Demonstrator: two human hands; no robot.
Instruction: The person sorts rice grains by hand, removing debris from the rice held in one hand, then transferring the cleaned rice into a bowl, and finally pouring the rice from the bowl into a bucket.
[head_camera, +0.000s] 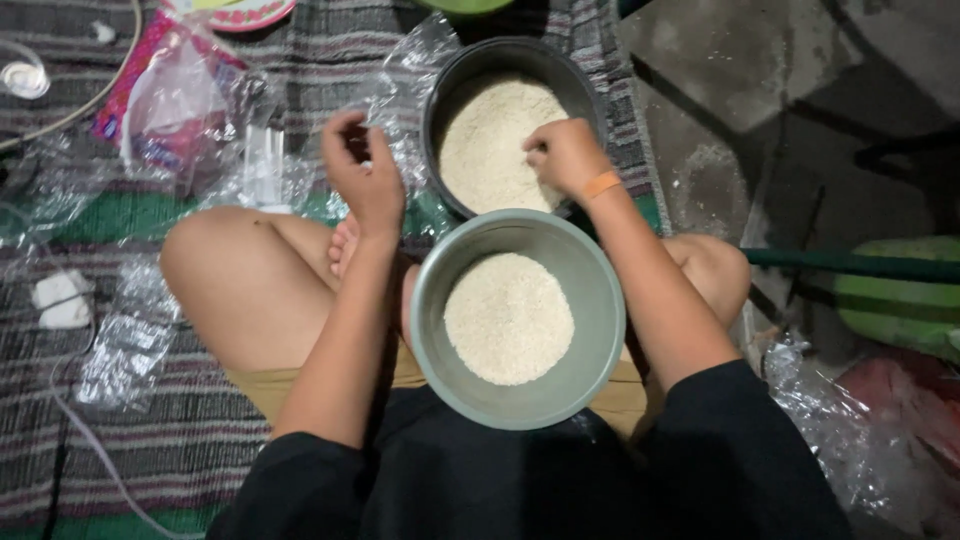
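I count two bowls: one grey-green bowl (590, 300) on my lap and one dark pot (500, 55) just past it. Both hold white rice, so that makes two heaps of rice, one (508, 318) in the near bowl and one (490, 140) in the far pot. I see two hands, my left hand (365, 175) and my right hand (565, 155). There is one orange band (600, 185) on my right wrist. I see two bare knees, and one striped mat (180, 440) under me. There are many clear plastic bags (130, 340), too crumpled to count
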